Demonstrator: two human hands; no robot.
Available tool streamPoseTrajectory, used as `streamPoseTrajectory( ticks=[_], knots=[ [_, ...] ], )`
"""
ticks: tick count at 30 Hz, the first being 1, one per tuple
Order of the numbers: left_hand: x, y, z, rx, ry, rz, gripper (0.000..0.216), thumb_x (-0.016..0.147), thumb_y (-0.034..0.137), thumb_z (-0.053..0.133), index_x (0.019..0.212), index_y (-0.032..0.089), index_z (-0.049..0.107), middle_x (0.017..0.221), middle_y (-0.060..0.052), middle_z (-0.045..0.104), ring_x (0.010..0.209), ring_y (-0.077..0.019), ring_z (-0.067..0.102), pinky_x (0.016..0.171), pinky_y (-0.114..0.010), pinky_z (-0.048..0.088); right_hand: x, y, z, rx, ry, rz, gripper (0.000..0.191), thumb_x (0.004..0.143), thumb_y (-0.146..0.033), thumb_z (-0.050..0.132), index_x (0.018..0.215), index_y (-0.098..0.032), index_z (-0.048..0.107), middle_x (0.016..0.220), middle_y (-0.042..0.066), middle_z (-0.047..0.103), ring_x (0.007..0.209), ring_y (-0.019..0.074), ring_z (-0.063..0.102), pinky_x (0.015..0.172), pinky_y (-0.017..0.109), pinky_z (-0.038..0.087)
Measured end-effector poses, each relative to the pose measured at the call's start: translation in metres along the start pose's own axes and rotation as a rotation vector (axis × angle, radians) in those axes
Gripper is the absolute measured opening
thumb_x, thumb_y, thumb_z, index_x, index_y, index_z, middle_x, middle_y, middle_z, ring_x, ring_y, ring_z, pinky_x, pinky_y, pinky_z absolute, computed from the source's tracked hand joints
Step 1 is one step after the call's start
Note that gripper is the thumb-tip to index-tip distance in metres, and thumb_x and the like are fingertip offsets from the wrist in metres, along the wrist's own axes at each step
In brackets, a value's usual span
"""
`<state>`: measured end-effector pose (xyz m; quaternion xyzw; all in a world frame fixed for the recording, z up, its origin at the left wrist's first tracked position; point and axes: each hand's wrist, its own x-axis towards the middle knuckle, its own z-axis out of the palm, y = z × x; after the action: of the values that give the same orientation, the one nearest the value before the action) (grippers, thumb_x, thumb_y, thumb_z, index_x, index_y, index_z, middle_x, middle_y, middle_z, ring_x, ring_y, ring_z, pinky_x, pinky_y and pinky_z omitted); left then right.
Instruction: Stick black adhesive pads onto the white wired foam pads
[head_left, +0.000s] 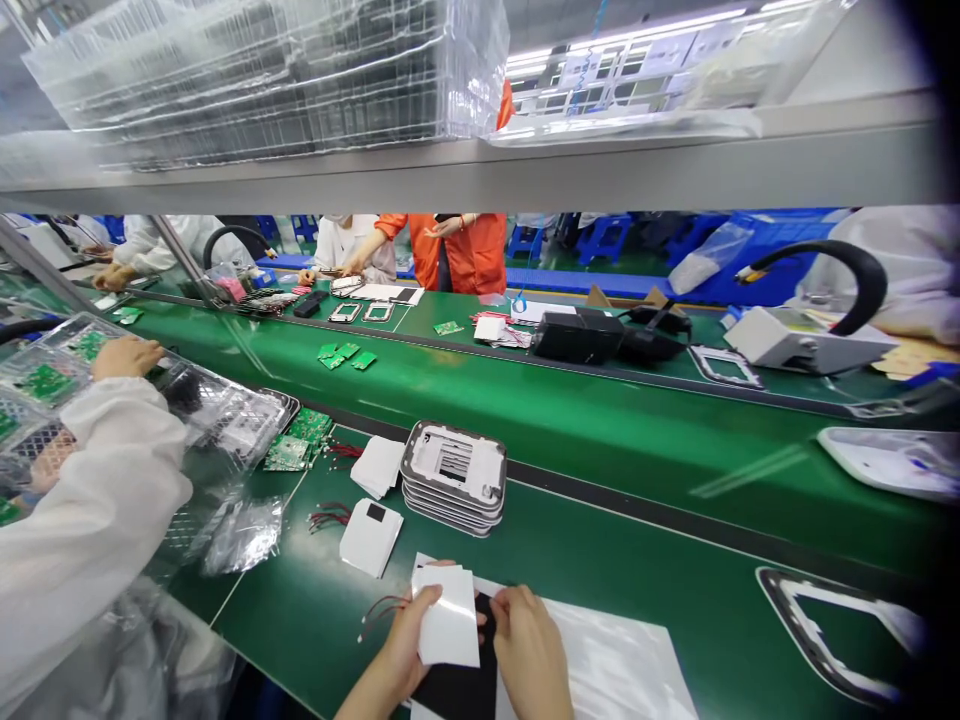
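Observation:
In my left hand (405, 640) is a flat white rectangular piece (448, 615), thumb on top, with thin dark red wires (386, 605) trailing to the left. Just right of it, my right hand (526, 640) has thumb and index finger pinched together over a sheet with a black area (457, 690). Whatever lies between those fingertips is too small to make out. Beneath both hands a white glossy sheet (615, 650) rests on the green bench. Beyond them lies a similar white piece with a black patch (371, 537), and behind it a small stack of white pieces (377, 465).
A stack of grey-and-white frames (454, 475) stands beyond my hands; a single frame (836, 635) lies right. Left, a co-worker's sleeve (97, 530) reaches over clear trays beside green circuit boards (300, 440). A green conveyor belt (600, 420) runs behind, under an overhead shelf (600, 170).

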<state>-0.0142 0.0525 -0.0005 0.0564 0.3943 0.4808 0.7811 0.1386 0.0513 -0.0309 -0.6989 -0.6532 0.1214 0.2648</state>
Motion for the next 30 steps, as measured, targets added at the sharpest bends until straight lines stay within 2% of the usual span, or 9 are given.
streamPoseTrajectory(
  ticks=[5, 12, 16, 24, 30],
  knots=[
    [-0.001, 0.001, 0.0, -0.006, 0.003, 0.007, 0.079, 0.073, 0.028, 0.071, 0.142, 0.014, 0.034, 0.098, -0.017, 0.073, 0.085, -0.034, 0.072, 0.078, -0.047, 0.056, -0.003, 0.002, 0.0, 0.09, -0.044, -0.03, 0.024, 0.085, -0.011, 0.041, 0.068, -0.024, 0.053, 0.071, 0.008, 0.061, 0.07, 0.0267, 0.059, 0.064, 0.037, 0.042],
    [-0.001, 0.0, -0.002, -0.036, -0.009, 0.009, 0.073, 0.078, 0.026, 0.066, 0.143, 0.017, 0.033, 0.103, -0.017, 0.072, 0.092, -0.0329, 0.071, 0.081, -0.047, 0.056, -0.007, -0.003, -0.009, 0.219, -0.025, -0.017, 0.024, 0.089, -0.015, 0.038, 0.071, -0.024, 0.05, 0.072, 0.007, 0.059, 0.071, 0.0268, 0.057, 0.068, 0.04, 0.043],
    [0.0, 0.0, -0.001, -0.028, 0.005, 0.025, 0.073, 0.078, 0.026, 0.066, 0.142, 0.018, 0.034, 0.103, -0.016, 0.072, 0.094, -0.0332, 0.071, 0.081, -0.048, 0.057, -0.006, -0.001, -0.013, 0.267, -0.038, -0.025, 0.023, 0.09, -0.017, 0.038, 0.071, -0.024, 0.049, 0.071, 0.007, 0.059, 0.069, 0.0259, 0.057, 0.065, 0.039, 0.043],
    [-0.009, 0.009, -0.002, 0.023, -0.001, -0.01, 0.067, 0.082, 0.023, 0.063, 0.142, 0.015, 0.033, 0.107, -0.016, 0.071, 0.099, -0.0367, 0.068, 0.086, -0.053, 0.054, -0.003, -0.002, -0.023, 0.287, -0.118, 0.024, 0.017, 0.088, -0.017, 0.042, 0.074, -0.022, 0.05, 0.074, 0.005, 0.06, 0.075, 0.0236, 0.057, 0.072, 0.037, 0.043],
    [-0.01, 0.011, -0.004, 0.033, -0.01, -0.014, 0.065, 0.085, 0.021, 0.059, 0.143, 0.015, 0.031, 0.107, -0.016, 0.071, 0.1, -0.0347, 0.069, 0.09, -0.056, 0.052, 0.0, -0.002, -0.027, 0.32, -0.167, 0.063, 0.015, 0.086, -0.015, 0.044, 0.074, -0.021, 0.052, 0.074, 0.004, 0.06, 0.075, 0.0223, 0.056, 0.072, 0.035, 0.042]
  ],
)
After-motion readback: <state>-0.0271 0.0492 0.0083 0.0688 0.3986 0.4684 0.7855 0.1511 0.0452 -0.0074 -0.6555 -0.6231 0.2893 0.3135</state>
